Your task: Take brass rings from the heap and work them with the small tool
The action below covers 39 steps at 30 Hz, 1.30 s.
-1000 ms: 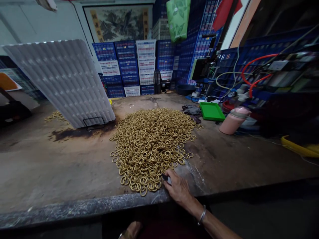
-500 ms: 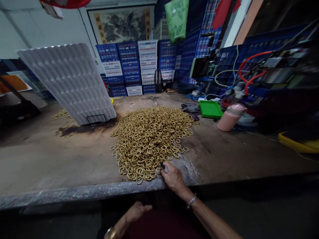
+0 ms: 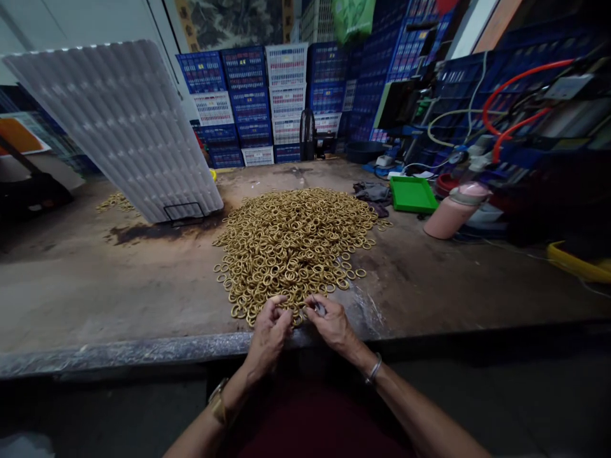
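Our right hand (image 3: pixel 333 323) pinches a small grey piece (image 3: pixel 319 309), left hand (image 3: pixel 268 332) curled, grip unclear — beyond our fingers (image 3: pixel 273 303), heaped rings (image 3: pixel 291 238) seem mostly unworked

The bare left forearm (image 3: pixel 203 427) and bare right forearm (image 3: pixel 416 410) angle forward and inward; the loosely curled left hand (image 3: pixel 268 334) is just beside the right hand (image 3: pixel 334 324), whose fingers (image 3: pixel 328 302) bend into a pinch.

A workshop: stacked plastic crates (image 3: pixel 288 67), red hose (image 3: pixel 497 151), worn bench (image 3: pixel 143 286), heaped brass-coloured rings (image 3: pixel 296 235).
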{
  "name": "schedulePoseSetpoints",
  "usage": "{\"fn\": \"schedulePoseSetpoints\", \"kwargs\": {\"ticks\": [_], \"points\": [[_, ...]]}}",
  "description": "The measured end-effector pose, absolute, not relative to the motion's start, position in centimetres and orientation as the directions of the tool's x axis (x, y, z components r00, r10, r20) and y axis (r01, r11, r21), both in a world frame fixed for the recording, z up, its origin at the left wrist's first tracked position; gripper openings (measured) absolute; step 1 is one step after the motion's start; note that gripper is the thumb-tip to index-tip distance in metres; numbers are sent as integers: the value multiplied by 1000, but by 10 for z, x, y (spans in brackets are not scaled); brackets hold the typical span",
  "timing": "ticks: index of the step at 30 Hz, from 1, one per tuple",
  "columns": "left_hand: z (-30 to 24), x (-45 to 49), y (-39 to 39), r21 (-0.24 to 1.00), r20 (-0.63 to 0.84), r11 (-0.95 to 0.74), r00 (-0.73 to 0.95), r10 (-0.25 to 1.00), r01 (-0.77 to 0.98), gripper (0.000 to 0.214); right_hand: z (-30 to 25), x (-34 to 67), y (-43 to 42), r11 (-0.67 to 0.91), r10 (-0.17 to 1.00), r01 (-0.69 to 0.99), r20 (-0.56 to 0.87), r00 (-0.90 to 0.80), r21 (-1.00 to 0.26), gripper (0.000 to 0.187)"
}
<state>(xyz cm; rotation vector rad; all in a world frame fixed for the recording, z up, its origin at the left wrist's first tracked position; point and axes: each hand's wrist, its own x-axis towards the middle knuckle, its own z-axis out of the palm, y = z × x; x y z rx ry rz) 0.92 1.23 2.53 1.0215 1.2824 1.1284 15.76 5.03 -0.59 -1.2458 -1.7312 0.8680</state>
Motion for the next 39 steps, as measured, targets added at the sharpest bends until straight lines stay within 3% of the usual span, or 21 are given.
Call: {"fn": "schedulePoseSetpoints", "kwargs": {"ticks": [7,10,13,17,21,25,31,35,39], "points": [[15,15,17,988,-152,151,-30,988,-32,22,-7,148,46,227,959,363,142,-244,-904,14],[13,14,15,999,-36,39,-87,996,33,17,-3,145,46,157,963,339,67,-262,-928,19],[11,13,15,985,90,-77,-80,993,154,14,-2,144,44,14,959,253,-59,-278,-967,26],[12,13,12,980,96,-88,-36,995,177,16,-8,145,44,-166,945,147,-200,-259,-975,32],[15,13,8,994,-111,110,21,994,22,21,-7,144,46,-70,965,205,-119,-233,-976,27],[16,10,5,933,-299,322,152,942,-163,31,0,141,46,-31,965,246,-93,-246,-969,22],[16,5,0,887,-318,343,128,939,-309,31,-3,142,46,-15,981,282,-68,-180,-959,19],[18,5,-2,907,-312,321,77,947,-272,30,-5,146,40,233,951,460,100,-294,-857,19],[18,6,0,942,-274,279,57,960,-186,29,-4,145,31,405,878,517,163,-450,-755,15]]}}
